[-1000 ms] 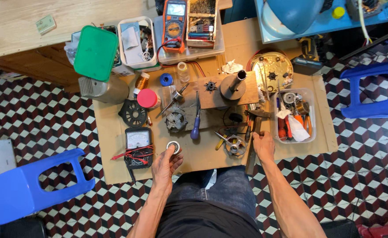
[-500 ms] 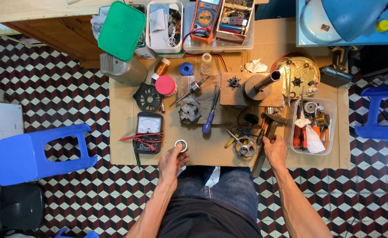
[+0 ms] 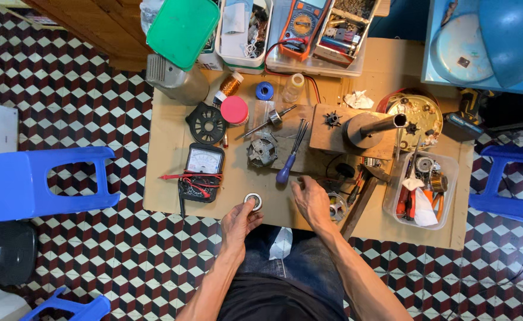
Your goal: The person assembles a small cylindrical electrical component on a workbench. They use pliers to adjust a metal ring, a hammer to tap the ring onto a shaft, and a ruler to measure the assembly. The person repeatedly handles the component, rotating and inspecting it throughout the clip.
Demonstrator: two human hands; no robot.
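bearing ring [image 3: 252, 201], small, round and metallic, sits at the near edge of the cardboard work board [image 3: 166, 178], pinched at its rim by the left hand [image 3: 237, 223]. it looks rigid, dense and smooth, probably slippery; best held across the outer rim. right hand [image 3: 312, 202] hovers empty, fingers loose, beside the blue-handled screwdriver [image 3: 290, 160].

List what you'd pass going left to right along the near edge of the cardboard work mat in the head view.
Analog multimeter → small metal ring at the left hand → blue-handled screwdriver → right hand → clear plastic tub of tools.
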